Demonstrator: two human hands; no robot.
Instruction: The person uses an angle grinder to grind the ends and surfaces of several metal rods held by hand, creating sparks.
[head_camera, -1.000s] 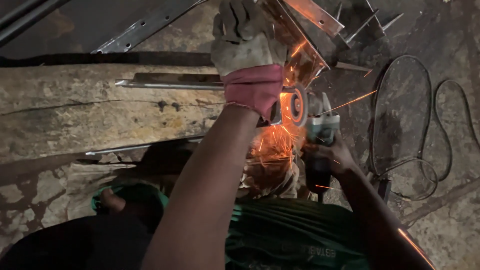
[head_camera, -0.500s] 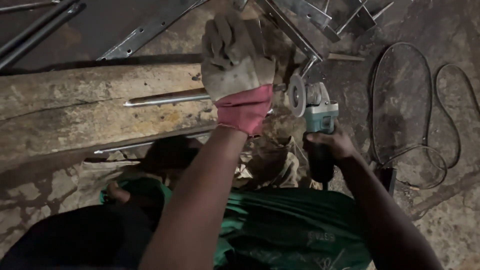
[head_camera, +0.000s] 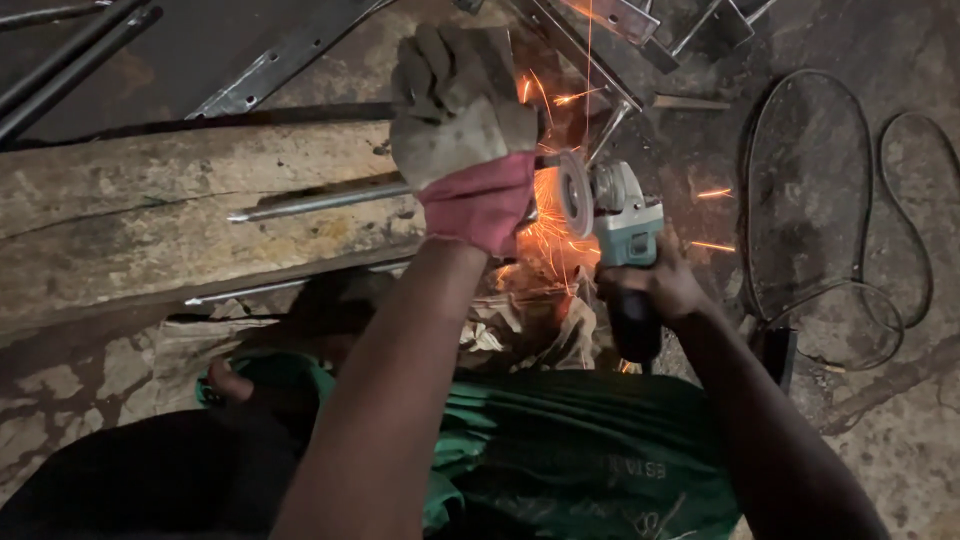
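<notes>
My left hand (head_camera: 462, 120), in a worn grey work glove with a pink cuff, presses down on a thin metal rod (head_camera: 320, 201) that lies along a rough wooden beam (head_camera: 150, 230). My bare right hand (head_camera: 655, 285) grips the dark handle of an angle grinder (head_camera: 615, 215). Its disc (head_camera: 574, 193) meets the rod just right of the glove, and orange sparks (head_camera: 550, 235) spray down and outward.
A second rod (head_camera: 290, 287) lies at the beam's near edge. Metal angle pieces and strips (head_camera: 620, 30) are piled at the top. A black power cable (head_camera: 850, 200) loops over the concrete floor on the right. My green garment (head_camera: 560, 460) fills the bottom.
One second ago sparks flew; half a second ago the disc was off the rod with no sparks. Now the disc is back on the rod and sparking. The gloved hand stayed on the rod.
</notes>
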